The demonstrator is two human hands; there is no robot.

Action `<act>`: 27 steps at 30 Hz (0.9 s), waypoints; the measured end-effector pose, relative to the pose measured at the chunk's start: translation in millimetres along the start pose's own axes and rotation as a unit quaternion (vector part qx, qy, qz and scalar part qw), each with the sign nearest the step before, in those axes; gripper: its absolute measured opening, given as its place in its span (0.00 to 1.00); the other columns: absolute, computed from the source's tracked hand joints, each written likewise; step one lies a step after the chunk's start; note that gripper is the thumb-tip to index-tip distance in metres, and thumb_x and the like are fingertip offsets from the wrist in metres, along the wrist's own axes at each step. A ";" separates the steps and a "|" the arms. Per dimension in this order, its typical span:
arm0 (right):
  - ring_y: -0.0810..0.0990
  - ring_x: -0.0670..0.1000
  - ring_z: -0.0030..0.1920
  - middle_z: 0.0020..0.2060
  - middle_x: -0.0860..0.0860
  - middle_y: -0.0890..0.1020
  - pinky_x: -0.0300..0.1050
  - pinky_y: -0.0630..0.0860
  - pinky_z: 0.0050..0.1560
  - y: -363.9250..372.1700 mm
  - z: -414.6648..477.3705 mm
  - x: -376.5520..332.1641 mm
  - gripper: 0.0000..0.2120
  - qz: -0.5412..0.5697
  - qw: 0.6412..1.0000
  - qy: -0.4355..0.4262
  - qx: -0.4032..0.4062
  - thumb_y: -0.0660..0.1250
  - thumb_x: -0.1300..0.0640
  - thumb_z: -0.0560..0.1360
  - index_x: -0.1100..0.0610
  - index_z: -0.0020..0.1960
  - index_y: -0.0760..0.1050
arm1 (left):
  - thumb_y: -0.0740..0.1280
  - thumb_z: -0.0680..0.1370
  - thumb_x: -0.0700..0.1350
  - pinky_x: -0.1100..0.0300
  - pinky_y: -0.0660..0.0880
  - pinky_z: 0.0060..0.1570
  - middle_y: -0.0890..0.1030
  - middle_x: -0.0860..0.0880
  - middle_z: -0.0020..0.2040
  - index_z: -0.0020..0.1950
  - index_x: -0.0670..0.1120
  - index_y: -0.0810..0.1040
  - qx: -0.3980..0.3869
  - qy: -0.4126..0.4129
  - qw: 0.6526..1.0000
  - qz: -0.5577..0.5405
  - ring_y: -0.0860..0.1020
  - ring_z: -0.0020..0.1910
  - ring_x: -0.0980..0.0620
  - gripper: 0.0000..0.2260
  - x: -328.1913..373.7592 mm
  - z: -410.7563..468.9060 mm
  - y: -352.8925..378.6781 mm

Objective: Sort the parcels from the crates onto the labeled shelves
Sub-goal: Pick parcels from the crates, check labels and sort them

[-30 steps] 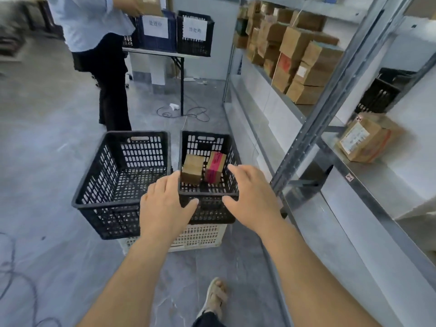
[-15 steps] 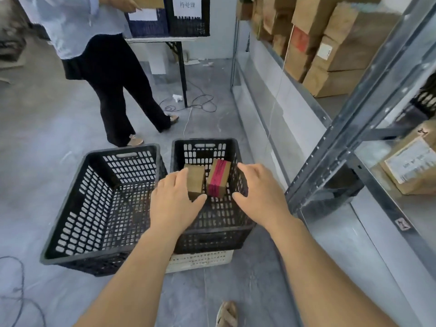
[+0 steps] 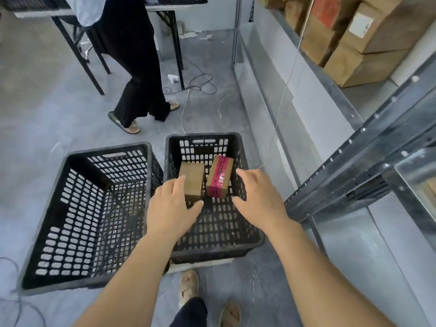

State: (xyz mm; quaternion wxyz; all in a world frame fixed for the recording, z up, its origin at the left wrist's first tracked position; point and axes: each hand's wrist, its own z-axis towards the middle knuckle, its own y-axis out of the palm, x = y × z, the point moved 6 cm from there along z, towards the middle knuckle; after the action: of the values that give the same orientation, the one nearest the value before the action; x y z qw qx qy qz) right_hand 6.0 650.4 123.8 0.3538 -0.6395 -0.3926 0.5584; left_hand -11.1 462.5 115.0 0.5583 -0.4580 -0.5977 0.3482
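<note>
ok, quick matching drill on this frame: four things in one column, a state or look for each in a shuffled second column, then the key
1. left crate
2. right crate
3. left parcel
4. right parcel

A. pink tape band across it
B. holds two parcels
C. no parcel inside
D. plain brown, next to the left hand

Pairs: 1-C, 2-B, 3-D, 4-A

Plain brown parcel [image 3: 192,179], red-taped parcel [image 3: 220,177], side by side in right crate [image 3: 245,166]
</note>
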 end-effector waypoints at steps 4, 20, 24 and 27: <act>0.64 0.49 0.69 0.70 0.49 0.65 0.44 0.67 0.65 5.6 29.7 1.7 0.31 -0.008 1.000 0.021 -0.013 0.65 0.52 0.78 0.51 0.77 0.57 | 0.64 0.76 0.60 0.52 0.62 0.69 0.64 0.48 0.73 0.76 0.48 0.57 -0.022 0.007 1.000 0.001 0.62 0.72 0.46 0.34 -5.9 38.1 5.8; 0.60 0.51 0.73 0.74 0.51 0.61 0.47 0.66 0.68 127.0 162.9 65.7 0.31 0.010 0.984 0.117 -0.131 0.61 0.53 0.80 0.53 0.78 0.51 | 0.63 0.78 0.56 0.54 0.68 0.64 0.64 0.49 0.72 0.77 0.49 0.55 -0.177 0.035 0.984 -0.014 0.62 0.71 0.48 0.31 -48.5 179.7 134.0; 0.67 0.52 0.67 0.69 0.53 0.67 0.46 0.70 0.61 185.4 190.7 101.7 0.28 0.036 0.975 0.146 -0.164 0.63 0.53 0.79 0.54 0.76 0.56 | 0.64 0.78 0.55 0.52 0.68 0.63 0.66 0.48 0.71 0.75 0.49 0.57 -0.204 0.010 0.978 -0.045 0.64 0.70 0.48 0.29 -49.6 210.4 187.8; 0.71 0.54 0.62 0.64 0.54 0.70 0.49 0.73 0.59 227.3 210.0 127.0 0.27 0.051 0.965 0.177 -0.184 0.64 0.53 0.78 0.57 0.74 0.59 | 0.64 0.78 0.54 0.51 0.67 0.65 0.64 0.47 0.73 0.77 0.48 0.54 -0.210 -0.005 0.976 -0.062 0.64 0.71 0.47 0.32 -49.1 235.3 226.9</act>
State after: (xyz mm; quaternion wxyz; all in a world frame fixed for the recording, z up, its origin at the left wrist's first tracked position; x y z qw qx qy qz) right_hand -169.3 667.0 -160.6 0.2646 -0.8015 -0.3866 0.3716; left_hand -209.3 515.6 -144.2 0.4668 -0.5257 -0.6874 0.1821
